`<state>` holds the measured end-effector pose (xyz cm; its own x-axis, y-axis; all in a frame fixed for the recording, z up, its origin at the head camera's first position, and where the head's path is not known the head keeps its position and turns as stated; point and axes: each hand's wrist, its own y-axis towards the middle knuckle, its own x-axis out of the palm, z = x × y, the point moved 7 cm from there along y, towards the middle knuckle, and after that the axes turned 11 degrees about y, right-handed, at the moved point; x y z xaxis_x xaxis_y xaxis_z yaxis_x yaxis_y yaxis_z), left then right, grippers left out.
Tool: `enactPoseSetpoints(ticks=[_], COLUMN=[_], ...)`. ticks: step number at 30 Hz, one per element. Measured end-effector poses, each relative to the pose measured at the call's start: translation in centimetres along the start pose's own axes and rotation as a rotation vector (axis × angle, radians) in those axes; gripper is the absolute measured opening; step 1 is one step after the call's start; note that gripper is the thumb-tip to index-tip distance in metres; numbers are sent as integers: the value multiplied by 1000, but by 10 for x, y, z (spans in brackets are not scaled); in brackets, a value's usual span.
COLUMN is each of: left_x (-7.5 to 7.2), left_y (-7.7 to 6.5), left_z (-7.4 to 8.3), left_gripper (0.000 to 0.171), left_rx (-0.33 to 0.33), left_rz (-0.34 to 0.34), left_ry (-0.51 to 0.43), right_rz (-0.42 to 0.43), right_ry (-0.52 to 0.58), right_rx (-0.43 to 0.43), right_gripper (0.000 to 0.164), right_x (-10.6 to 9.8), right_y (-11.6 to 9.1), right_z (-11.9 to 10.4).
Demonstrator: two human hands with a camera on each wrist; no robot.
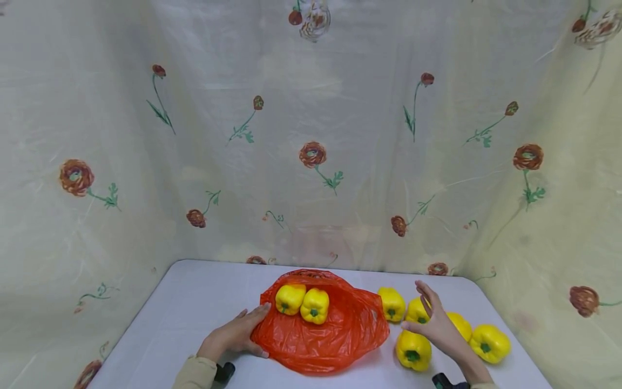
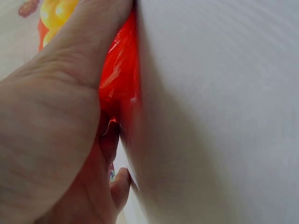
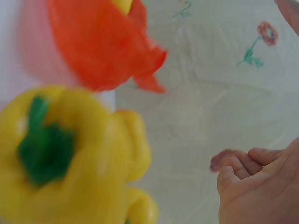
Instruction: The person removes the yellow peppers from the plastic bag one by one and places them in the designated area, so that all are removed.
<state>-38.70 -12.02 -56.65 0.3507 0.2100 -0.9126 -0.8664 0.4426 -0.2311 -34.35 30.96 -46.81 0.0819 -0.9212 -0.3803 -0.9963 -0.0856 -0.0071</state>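
Observation:
A red plastic bag [image 1: 335,346] lies spread on the table with two yellow bell peppers [image 1: 315,306] at its opening. My left hand [image 1: 239,330] rests at the bag's left edge, fingers and thumb apart against the plastic. From the left wrist, the red bag [image 2: 122,65] shows past the thumb, low on the white surface. My right hand [image 1: 439,327] hovers over the loose peppers right of the bag, thumb and fingers spread with nothing between them. Close under that wrist, a yellow bell pepper [image 3: 79,186] with a green stem fills the lower left.
Several more yellow bell peppers, such as the rightmost bell pepper [image 1: 491,346], sit in a group on the white table [image 1: 184,302]. A flower-printed curtain [image 1: 359,189] hangs behind the table and along both sides.

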Motion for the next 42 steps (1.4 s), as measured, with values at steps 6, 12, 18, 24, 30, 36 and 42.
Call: enactPoseSetpoints(ticks=[6,12,18,24,30,36,42], left_x=[0,1,2,1,0,-2,-2], left_y=[0,0,1,1,0,0,-2], left_z=[-1,-1,-1,-1,-1,0,1], left_gripper=[110,110,110,110,109,110,110], left_rx=[-1,6,7,10,4,1,7], left_rz=[1,-1,-3,5,-2,-10,-9], left_ry=[-1,1,-3,3,0,-2,12], right_rz=[4,-11,-28,-33,-86,-110,-112], right_ry=[27,73,112,114,174,235,270], right_rx=[-108,-162,-195,-216,-238,-193,-184], right_gripper=[108,103,98,99,91,89,88], right_x=[14,29,45,63,82,102,121], right_y=[9,17,24,33,42,55,67], right_z=[-30,-49,-58,-65,-73,-69,-64])
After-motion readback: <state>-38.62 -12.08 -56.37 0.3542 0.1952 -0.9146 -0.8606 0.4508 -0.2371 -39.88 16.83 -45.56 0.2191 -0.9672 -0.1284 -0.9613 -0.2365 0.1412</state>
